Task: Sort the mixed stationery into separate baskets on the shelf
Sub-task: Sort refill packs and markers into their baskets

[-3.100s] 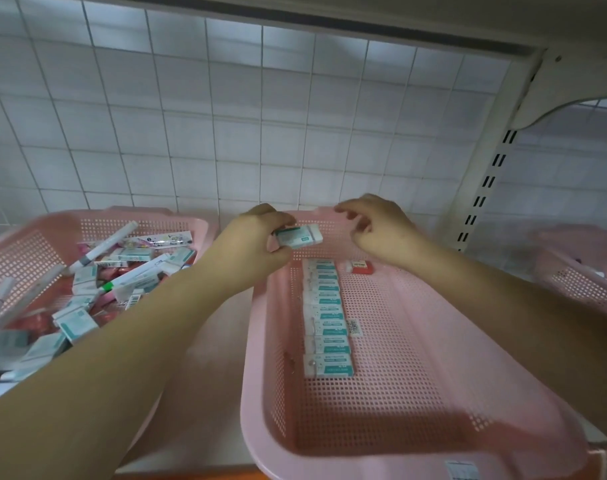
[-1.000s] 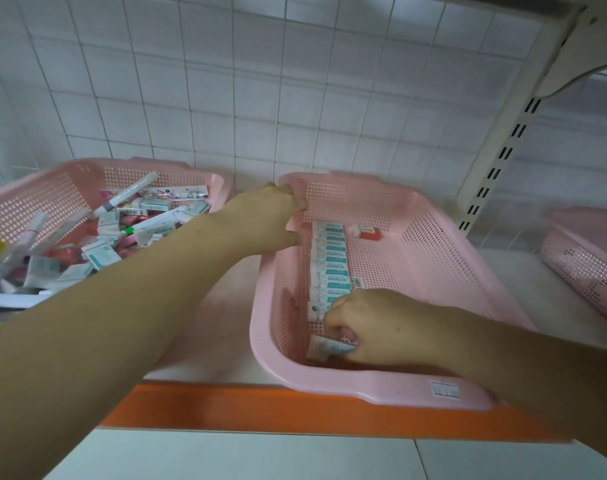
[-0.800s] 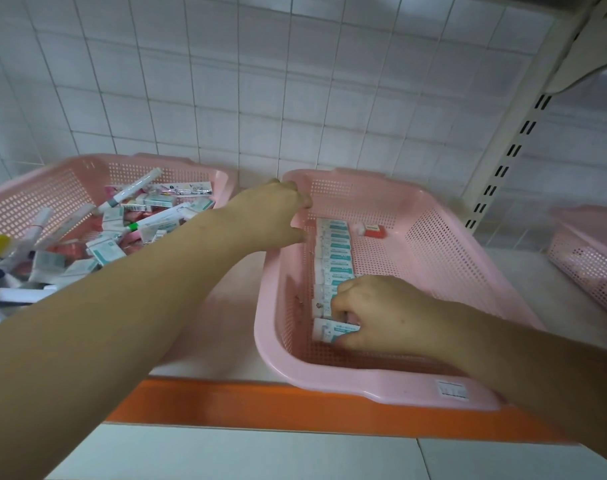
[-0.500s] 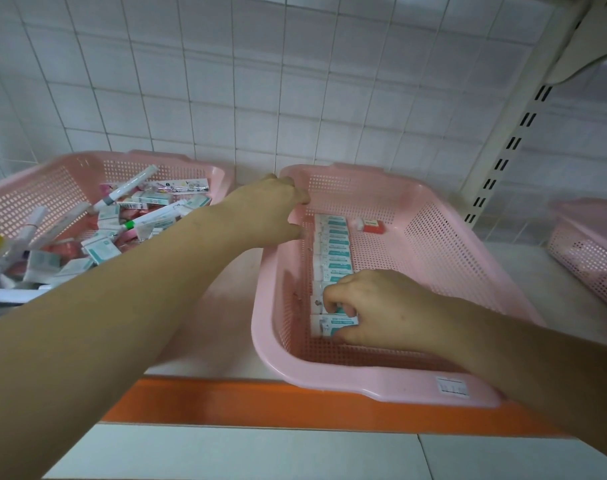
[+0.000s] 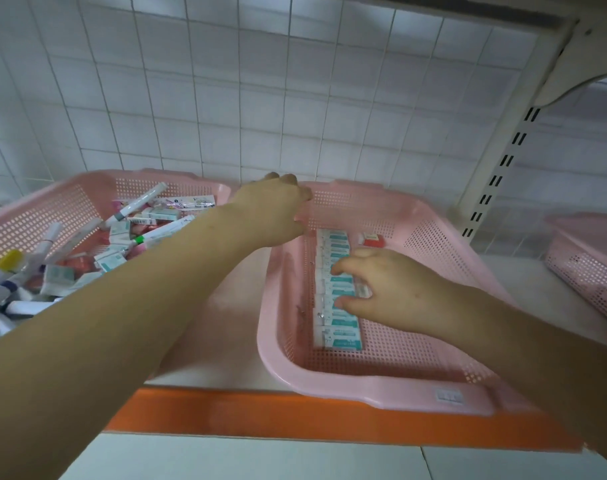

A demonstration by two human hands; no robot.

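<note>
A pink middle basket [image 5: 381, 393] holds a row of white-and-teal erasers [image 5: 340, 336] along its left side and one red eraser [image 5: 373, 240] at the back. My right hand [image 5: 388, 289] hovers over the middle of that row with fingers spread, fingertips touching the erasers and holding nothing. My left hand [image 5: 271, 209] grips the basket's far left rim with curled fingers. To the left, a second pink basket [image 5: 87, 178] holds the mixed stationery: markers [image 5: 135, 206], boxed erasers and small packets.
A third pink basket [image 5: 593, 261] stands at the right edge of the shelf. The shelf has an orange front strip [image 5: 295, 420]. A white slotted upright [image 5: 503, 161] rises behind the middle basket, and a tiled wall closes the back.
My right hand let go of the eraser at the near end of the row, moved farther along it and spread its fingers. My left hand stayed on the basket rim.
</note>
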